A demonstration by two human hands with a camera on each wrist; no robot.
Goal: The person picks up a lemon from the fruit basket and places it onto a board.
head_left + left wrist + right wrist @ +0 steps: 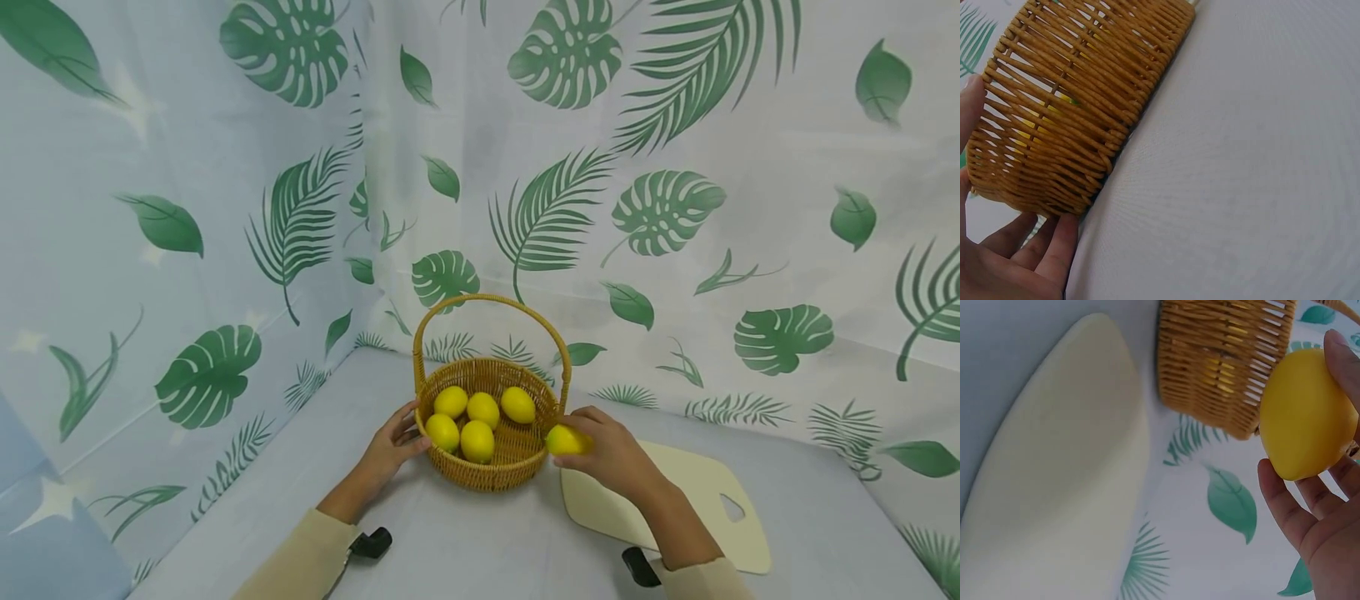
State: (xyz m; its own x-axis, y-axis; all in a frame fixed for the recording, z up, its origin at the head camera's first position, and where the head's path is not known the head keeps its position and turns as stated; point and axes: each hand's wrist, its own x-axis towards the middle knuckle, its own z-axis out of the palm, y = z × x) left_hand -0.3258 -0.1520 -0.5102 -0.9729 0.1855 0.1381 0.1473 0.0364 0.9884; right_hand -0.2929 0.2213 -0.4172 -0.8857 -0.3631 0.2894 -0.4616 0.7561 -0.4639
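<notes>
A brown wicker basket (491,477) with a tall arched handle stands on the table, holding several yellow lemons (477,442). At its left side my left hand (393,446) grips the outside, the thumb near the rim. The left wrist view shows those fingertips (1063,234) against the lower weave. My right hand (611,450) holds another lemon (1307,415) between thumb and fingers, right by the basket's right rim. That lemon overlaps the basket's edge in the right wrist view.
A cream cutting board (701,487) with a cut-out grip lies flat to the right, partly under my right forearm. The pale table (480,550) meets leaf-patterned curtains (675,317) behind and to the left.
</notes>
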